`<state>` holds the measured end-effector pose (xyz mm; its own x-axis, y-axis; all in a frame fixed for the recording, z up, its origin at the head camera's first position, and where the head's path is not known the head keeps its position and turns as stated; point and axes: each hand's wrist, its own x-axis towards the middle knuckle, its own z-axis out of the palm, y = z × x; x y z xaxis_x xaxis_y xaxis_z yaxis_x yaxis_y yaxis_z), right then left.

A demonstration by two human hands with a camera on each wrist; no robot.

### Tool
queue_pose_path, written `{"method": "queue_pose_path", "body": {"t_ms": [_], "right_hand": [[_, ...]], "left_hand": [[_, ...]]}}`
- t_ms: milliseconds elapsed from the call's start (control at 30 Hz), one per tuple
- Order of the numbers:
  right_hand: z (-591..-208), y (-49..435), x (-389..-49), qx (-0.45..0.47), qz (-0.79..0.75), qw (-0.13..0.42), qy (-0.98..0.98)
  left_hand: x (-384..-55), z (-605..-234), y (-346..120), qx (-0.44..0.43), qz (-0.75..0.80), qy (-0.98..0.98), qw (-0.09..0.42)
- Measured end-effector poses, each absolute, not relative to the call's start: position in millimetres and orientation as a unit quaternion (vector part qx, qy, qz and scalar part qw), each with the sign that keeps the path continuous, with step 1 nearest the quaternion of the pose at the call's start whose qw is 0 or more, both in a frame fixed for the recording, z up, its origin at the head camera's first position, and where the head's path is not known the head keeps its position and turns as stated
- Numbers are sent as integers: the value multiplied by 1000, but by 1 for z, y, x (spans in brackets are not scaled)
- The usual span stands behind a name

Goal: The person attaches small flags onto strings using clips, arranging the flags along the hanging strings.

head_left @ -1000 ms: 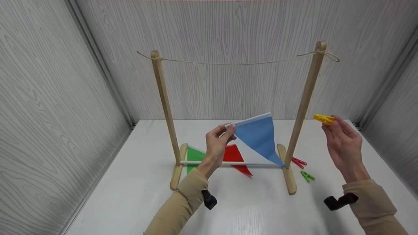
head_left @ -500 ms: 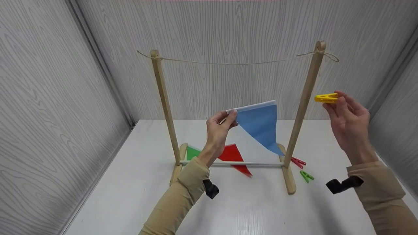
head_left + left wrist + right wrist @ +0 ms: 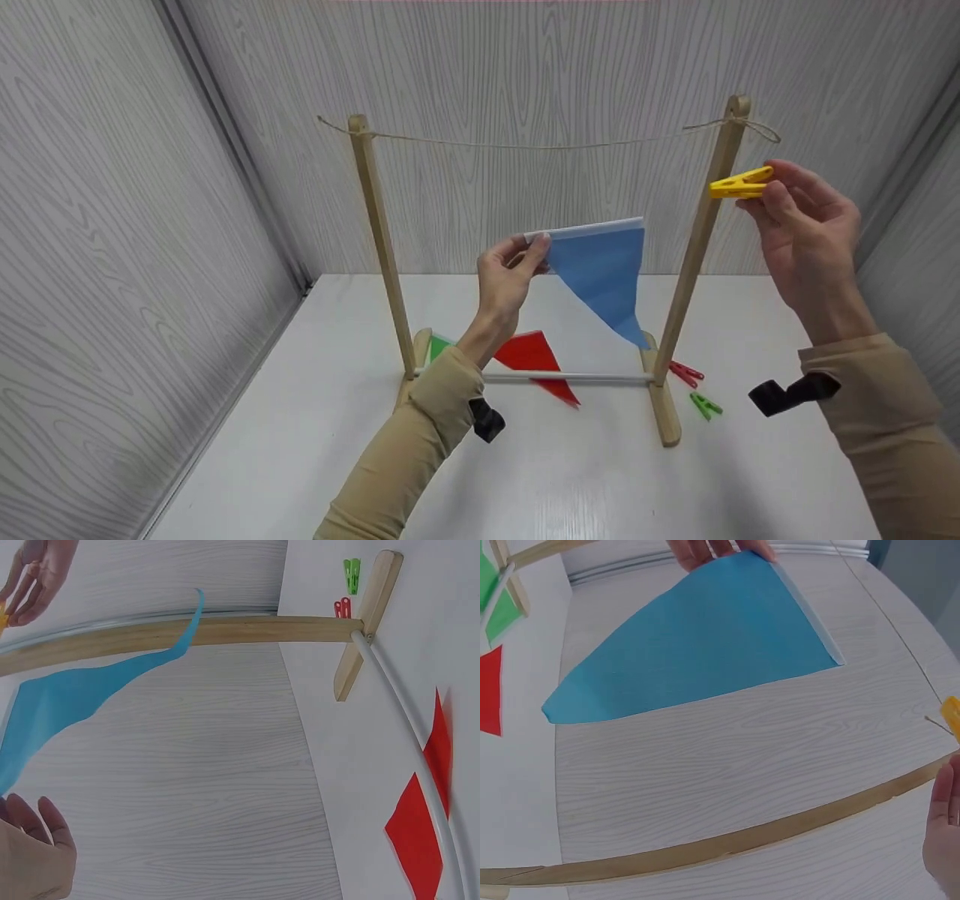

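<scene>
Left hand [image 3: 504, 279]: fingers pinching the blue pennant [image 3: 600, 274] at the left end of its white top edge. Pennant hangs below the string [image 3: 540, 147], apart from it. Right hand [image 3: 814, 232]: fingers narrow on the yellow clothespin [image 3: 739, 184], in front of the right post [image 3: 690, 270], nose pointing left, looks unsqueezed. Nothing clipped on the string. Red pennant [image 3: 534, 351] waits on the tabletop [image 3: 570, 480]. My read: lining up to hang blue. Next move calls for white edge up to the string, then squeezing the clothespin open over both.
</scene>
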<state>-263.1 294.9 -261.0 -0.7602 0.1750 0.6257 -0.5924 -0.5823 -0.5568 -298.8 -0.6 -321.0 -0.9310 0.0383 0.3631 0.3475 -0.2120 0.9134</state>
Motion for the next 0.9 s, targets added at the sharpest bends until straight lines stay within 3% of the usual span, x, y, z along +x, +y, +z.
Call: {"method": "queue_pose_path", "body": {"t_ms": [900], "right_hand": [[-201, 275, -265, 295, 787, 266, -471]], "left_hand": [[-298, -287, 4, -162, -721, -657, 148]]}}
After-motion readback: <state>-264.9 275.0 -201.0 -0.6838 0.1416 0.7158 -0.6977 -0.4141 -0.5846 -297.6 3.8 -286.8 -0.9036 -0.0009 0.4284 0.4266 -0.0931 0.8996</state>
